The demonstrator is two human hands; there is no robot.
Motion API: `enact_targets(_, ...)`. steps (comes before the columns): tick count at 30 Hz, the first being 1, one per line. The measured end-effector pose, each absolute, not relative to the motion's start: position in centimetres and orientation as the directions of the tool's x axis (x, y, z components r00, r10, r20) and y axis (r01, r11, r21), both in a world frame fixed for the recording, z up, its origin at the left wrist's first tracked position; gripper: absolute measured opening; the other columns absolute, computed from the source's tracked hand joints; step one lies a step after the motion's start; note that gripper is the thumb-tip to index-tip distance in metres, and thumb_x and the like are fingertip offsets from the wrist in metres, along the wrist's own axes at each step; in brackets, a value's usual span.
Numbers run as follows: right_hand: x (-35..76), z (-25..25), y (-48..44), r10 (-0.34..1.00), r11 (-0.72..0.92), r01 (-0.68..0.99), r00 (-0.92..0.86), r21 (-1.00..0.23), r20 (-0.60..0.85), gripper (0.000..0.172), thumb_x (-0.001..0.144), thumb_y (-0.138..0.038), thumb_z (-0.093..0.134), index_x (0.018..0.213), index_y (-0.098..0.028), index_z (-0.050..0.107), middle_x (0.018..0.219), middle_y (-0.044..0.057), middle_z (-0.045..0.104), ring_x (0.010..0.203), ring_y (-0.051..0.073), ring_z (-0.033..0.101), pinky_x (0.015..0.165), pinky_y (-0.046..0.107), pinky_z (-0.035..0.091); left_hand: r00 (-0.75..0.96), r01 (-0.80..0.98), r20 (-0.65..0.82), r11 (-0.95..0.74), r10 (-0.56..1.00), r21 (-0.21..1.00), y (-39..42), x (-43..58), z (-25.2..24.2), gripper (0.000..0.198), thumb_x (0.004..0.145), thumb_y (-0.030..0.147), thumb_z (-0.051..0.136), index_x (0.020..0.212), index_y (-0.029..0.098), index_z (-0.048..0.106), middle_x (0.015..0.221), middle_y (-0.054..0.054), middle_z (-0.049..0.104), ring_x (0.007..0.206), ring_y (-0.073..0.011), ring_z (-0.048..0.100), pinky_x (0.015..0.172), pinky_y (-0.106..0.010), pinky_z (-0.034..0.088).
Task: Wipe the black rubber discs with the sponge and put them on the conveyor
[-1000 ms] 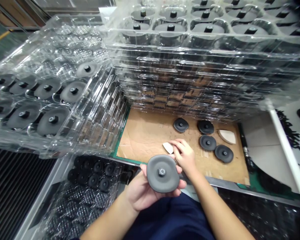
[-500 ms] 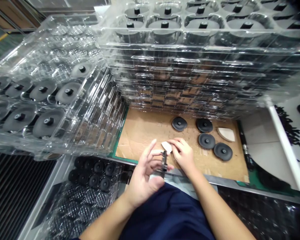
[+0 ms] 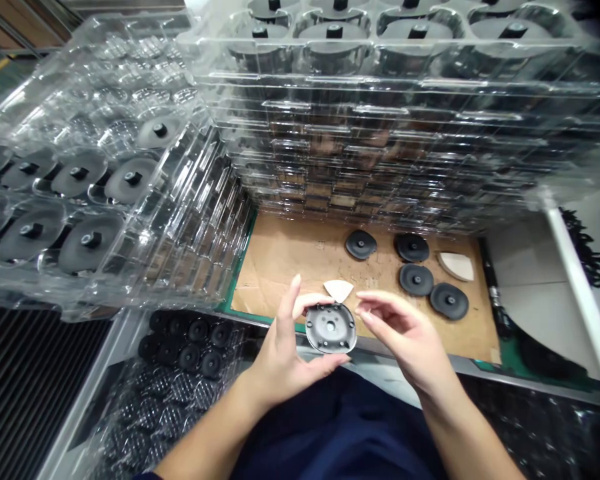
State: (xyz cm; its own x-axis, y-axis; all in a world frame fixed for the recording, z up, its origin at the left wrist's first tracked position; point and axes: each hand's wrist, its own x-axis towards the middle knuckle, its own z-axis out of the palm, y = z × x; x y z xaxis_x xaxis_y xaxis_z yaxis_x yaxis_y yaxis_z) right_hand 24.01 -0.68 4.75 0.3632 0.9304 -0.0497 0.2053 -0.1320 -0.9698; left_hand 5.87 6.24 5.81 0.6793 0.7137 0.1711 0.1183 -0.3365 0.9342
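While the left hand (image 3: 285, 360) is pinching a round dark disc (image 3: 331, 328) by its rim between thumb and fingers, holding it up over the near edge of the cardboard sheet (image 3: 285, 263) with its hollow underside facing the camera, the right hand (image 3: 405, 337) is hovering just beside it, fingers loosely spread and holding nothing. A white wedge-shaped piece (image 3: 339, 289) is lying on the cardboard just behind the disc, and four more dark discs (image 3: 416, 279) are resting farther right, near the stacked clear trays (image 3: 380, 133).
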Motion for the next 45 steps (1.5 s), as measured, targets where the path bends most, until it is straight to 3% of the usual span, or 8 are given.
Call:
enact_targets(8,23.1,6.6,-1.1,0.919,-0.284,-0.206,0.221,-0.936,-0.327,0.02,0.066,-0.028,0.079,0.083,-0.022,0.073,0.07,0.001,0.067,0.06,0.012,0.057,0.057,0.024,0.049,0.706,0.178,0.044,-0.237,0.707,0.955,6.7,6.0,6.1,0.094,0.071,0.026,0.074,0.146,0.021,0.018,0.122,-0.014,0.059,0.113,-0.0253,0.055,0.1,-0.04,0.039)
enact_targets(14,22.3,4.1,-1.4,0.88,-0.331,-0.494,0.145,-0.804,-0.452,0.028,0.063,-0.04,0.08,0.074,-0.022,0.06,0.062,-0.003,0.057,0.051,0.01,0.05,0.046,0.02,0.043,0.682,0.282,-0.329,0.18,0.653,0.942,5.7,4.3,6.4,0.027,0.08,0.032,0.063,0.104,0.022,0.07,0.102,-0.006,0.073,0.094,-0.0218,0.065,0.089,-0.033,0.047)
enact_targets(18,20.9,0.7,-1.9,0.906,-0.422,-0.077,-0.001,-0.903,-0.424,0.026,0.081,-0.045,0.058,0.093,-0.023,0.064,0.075,0.003,0.065,0.041,0.009,0.042,0.039,0.023,0.039,0.518,0.367,-0.494,0.34,0.698,0.866,3.6,0.3,3.0,0.023,0.083,0.033,0.06,0.074,0.015,0.069,0.072,-0.003,0.071,0.071,-0.0176,0.067,0.072,-0.03,0.053)
enact_targets(21,20.3,-1.5,-1.6,0.956,-0.282,0.322,0.011,-0.904,-0.295,0.025,0.079,-0.04,0.054,0.089,-0.023,0.069,0.084,0.007,0.068,0.062,0.019,0.059,0.055,0.031,0.048,0.314,0.477,-0.619,0.444,0.72,0.759,1.9,-5.7,-0.6,0.024,0.087,0.035,0.056,0.09,0.013,0.063,0.083,-0.003,0.067,0.07,-0.014,0.064,0.067,-0.033,0.055)
enact_targets(29,20.5,-2.7,-0.4,0.98,-0.167,0.579,0.006,-0.798,-0.201,0.024,0.071,-0.029,0.049,0.081,-0.024,0.07,0.067,0.002,0.062,0.053,0.019,0.056,0.052,0.031,0.044,-0.39,0.693,-0.414,0.559,0.822,0.456,-3.7,-21.8,-8.3,0.034,0.087,0.033,0.055,0.117,0.018,0.055,0.121,-0.01,0.057,0.103,-0.0232,0.059,0.085,-0.045,0.051)
enact_targets(38,19.3,-2.8,-0.7,1.0,-0.01,0.683,0.003,-0.73,-0.01,0.024,0.074,-0.019,0.045,0.08,-0.023,0.068,0.065,0.0,0.061,0.057,0.018,0.058,0.056,0.03,0.046,-0.441,0.78,-0.139,0.456,0.886,0.428,-7.0,-22.9,-12.3,0.035,0.086,0.033,0.056,0.117,0.017,0.055,0.13,-0.011,0.053,0.116,-0.0279,0.052,0.096,-0.054,0.043)
enact_targets(41,19.0,-2.4,-0.9,0.995,0.031,0.718,0.042,-0.695,0.089,0.026,0.077,-0.017,0.044,0.082,-0.024,0.068,0.068,0.001,0.062,0.064,0.018,0.059,0.065,0.032,0.049,-0.356,0.792,-0.088,0.35,0.93,0.5,-5.6,-22.4,-11.3,0.025,0.086,0.031,0.047,0.1,0.019,0.064,0.126,-0.013,0.057,0.122,-0.0349,0.048,0.102,-0.06,0.037)
enact_targets(45,19.5,-2.5,-0.3,0.954,0.011,0.782,0.179,-0.623,0.241,0.028,0.085,-0.019,0.045,0.104,-0.023,0.065,0.101,0.009,0.063,0.096,0.026,0.058,0.084,0.046,0.046,-0.081,0.769,-0.026,0.079,0.996,0.634,-1.9,-17.1,-9.4,0.032,0.085,0.03,0.038,0.098,0.023,0.067,0.11,-0.009,0.068,0.106,-0.0286,0.063,0.097,-0.052,0.047)
